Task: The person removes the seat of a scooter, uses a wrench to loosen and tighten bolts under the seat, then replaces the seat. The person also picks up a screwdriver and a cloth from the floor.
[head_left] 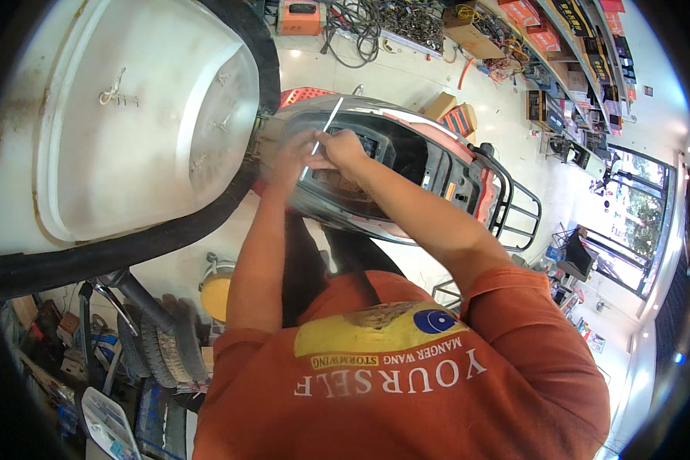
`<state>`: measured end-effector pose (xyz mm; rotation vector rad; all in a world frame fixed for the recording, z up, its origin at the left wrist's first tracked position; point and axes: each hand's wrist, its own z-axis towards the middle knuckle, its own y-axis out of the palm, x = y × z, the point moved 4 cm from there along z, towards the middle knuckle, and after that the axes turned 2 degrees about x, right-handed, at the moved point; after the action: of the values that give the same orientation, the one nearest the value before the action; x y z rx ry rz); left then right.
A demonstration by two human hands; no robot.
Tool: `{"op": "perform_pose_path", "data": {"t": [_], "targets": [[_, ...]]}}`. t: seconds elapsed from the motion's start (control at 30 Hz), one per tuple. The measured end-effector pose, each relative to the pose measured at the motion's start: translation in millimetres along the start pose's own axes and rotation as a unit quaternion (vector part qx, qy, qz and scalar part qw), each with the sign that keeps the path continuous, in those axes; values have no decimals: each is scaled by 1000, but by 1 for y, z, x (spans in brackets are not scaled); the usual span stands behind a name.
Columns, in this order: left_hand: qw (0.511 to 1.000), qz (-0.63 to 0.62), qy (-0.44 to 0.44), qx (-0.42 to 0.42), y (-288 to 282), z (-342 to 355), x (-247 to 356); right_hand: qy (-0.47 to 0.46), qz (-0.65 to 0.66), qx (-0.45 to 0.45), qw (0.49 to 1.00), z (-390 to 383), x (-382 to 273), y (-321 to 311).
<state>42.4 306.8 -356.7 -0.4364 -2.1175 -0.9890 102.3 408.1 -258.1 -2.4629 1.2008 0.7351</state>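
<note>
Right hand [343,149] pinches a thin white rod [326,126] that slants up and away, low end down in the scooter's open seat compartment [406,157]. Left hand [291,157] sits just beside it at the compartment's front edge, grip impossible to tell. The raised seat underside [146,115] looms left.

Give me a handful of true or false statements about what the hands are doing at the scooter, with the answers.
1. The right hand holds a thin white rod. True.
2. Both hands work over the open compartment of a scooter. True.
3. The left hand rests on the yellow container. False: it is up at the scooter, beside the right hand.
4. The person wears a blue shirt. False: the shirt is orange.
5. A black rear rack sits at the scooter's end. True.
</note>
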Motion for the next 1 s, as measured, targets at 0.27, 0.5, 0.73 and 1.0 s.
{"op": "perform_pose_path", "data": {"t": [0.27,0.5,0.73,1.0], "targets": [[995,78,-23,50,-31,19,-30,-566,-676,-59,468,-42,-53,24],[988,-138,27,64,-25,8,-41,-487,-747,-166,422,-9,-49,56],[994,-47,51,85,-19,26,-21,-128,-315,92,936,11,-29,38],[976,101,104,162,-45,40,-52,-277,-577,43,767,-25,-36,24]]}}
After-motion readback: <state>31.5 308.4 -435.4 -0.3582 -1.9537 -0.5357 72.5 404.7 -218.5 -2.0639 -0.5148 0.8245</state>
